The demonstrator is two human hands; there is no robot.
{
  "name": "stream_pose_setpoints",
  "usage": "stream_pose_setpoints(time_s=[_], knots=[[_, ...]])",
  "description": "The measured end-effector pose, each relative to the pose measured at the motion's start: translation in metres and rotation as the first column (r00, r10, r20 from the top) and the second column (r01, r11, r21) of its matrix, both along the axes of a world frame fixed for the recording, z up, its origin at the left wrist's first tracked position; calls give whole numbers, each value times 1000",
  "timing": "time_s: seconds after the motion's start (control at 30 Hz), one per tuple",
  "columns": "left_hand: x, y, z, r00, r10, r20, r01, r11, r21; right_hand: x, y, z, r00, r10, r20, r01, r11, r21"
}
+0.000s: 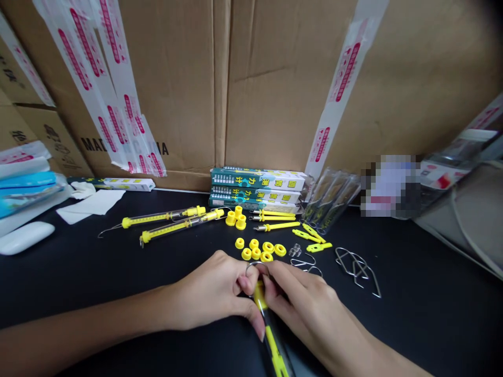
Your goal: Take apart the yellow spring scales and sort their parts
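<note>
Clear tube (272, 337) nearest, yellow insert inside, slanting up between hands. Left hand (216, 293) grips it, thumb along barrel; right hand (304, 298) pinches wire hook (255, 263) above yellow cap (259, 296). Probably light, stiff, slick, crackable; best held mid-barrel.

A big brown cardboard box (176, 78) stands at the back of the black table (118, 283), with white and red tape (347, 73) stuck down it. On the left, a white computer mouse (27, 237) lies near white paper (98, 203) and a shiny blue packet (29, 181). On the right sits a clear plastic tub (466, 152).
</note>
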State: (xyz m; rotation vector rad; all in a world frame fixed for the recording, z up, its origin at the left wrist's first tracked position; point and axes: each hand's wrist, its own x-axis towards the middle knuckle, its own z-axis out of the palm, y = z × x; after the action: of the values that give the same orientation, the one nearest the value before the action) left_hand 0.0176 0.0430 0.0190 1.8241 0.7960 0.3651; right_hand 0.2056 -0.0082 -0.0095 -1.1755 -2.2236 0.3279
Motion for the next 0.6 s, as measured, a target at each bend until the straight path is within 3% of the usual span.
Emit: stream_pose_setpoints(time_s=[0.27, 0.43, 0.6], knots=[[0, -2, 0, 1000, -7, 28, 7, 1000, 10, 0, 0, 3, 999, 32, 38, -36, 995, 91], [0, -2, -2, 999, -19, 33, 19, 1000, 15, 0, 0, 2, 998, 45, 36, -48, 996, 81], [-4, 3, -11, 995, 8, 101, -2, 998, -56, -3, 1, -1, 994, -1, -109, 4, 1000, 26]])
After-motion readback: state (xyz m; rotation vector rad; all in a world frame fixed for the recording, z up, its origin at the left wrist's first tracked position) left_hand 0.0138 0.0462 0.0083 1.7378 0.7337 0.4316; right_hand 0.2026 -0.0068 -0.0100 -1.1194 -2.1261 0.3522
